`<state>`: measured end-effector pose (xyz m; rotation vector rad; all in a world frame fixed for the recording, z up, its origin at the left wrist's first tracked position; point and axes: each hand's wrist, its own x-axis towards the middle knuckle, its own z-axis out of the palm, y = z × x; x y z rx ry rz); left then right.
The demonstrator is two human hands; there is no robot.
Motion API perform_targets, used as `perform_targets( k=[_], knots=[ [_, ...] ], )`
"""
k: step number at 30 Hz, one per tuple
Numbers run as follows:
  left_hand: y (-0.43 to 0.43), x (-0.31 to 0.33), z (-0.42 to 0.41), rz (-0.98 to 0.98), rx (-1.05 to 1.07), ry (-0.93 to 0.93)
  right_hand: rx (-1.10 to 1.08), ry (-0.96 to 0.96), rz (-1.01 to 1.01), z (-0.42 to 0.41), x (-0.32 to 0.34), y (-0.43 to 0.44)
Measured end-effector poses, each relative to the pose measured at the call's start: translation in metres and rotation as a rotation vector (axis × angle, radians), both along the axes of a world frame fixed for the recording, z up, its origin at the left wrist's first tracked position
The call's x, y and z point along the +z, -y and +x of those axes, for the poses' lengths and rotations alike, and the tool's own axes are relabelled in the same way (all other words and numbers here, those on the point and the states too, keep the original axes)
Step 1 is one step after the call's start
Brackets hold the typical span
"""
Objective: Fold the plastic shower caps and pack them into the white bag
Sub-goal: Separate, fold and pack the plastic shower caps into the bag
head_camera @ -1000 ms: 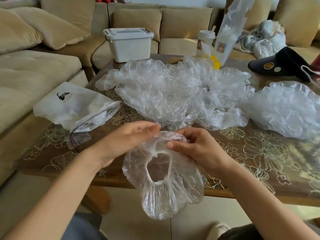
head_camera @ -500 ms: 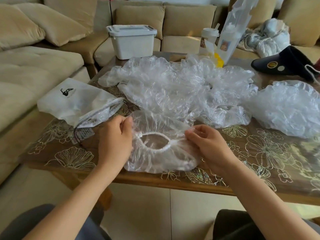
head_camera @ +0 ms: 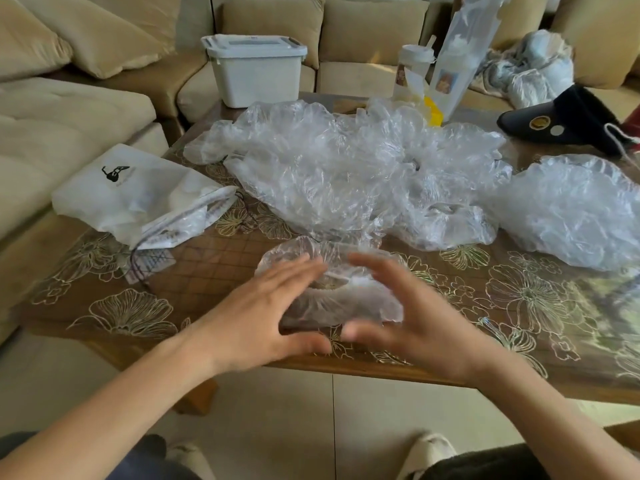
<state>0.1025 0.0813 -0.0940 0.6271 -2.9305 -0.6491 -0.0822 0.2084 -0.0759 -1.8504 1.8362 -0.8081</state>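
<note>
A clear plastic shower cap (head_camera: pixel 341 296) lies on the table near the front edge, its elastic opening facing up. My left hand (head_camera: pixel 263 313) is on its left side and my right hand (head_camera: pixel 412 317) on its right, both with fingers straight and spread, blurred by motion; I cannot tell whether they touch it. A big heap of loose clear caps (head_camera: pixel 346 168) fills the table's middle, and another bundle (head_camera: pixel 575 209) sits at the right. The white bag (head_camera: pixel 138 195) with a black logo lies at the left, mouth toward the caps.
The table (head_camera: pixel 173 296) has a brown flowered cover. At the back stand a white lidded box (head_camera: pixel 256 71), a cup with a straw (head_camera: pixel 414 71) and a tall clear pouch (head_camera: pixel 464 57). A black visor (head_camera: pixel 564 121) lies back right. Beige sofas surround the table.
The cap went from hanging in front of the table edge to lying on the table. Both hands have let go of its rim and opened flat beside it.
</note>
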Motion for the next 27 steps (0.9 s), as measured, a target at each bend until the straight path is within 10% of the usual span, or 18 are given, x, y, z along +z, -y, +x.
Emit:
perform_targets(
  k=[4, 18, 27],
  knots=[
    [0.006, -0.007, 0.01, -0.041, 0.059, 0.04, 0.08, -0.29, -0.036, -0.006, -0.03, -0.006],
    [0.023, -0.016, 0.003, 0.291, 0.44, -0.676, -0.469, 0.182, -0.197, -0.019, -0.027, 0.013],
    [0.015, -0.016, -0.042, -0.297, 0.763, -0.182, -0.713, -0.338, -0.011, -0.008, -0.028, 0.047]
  ],
)
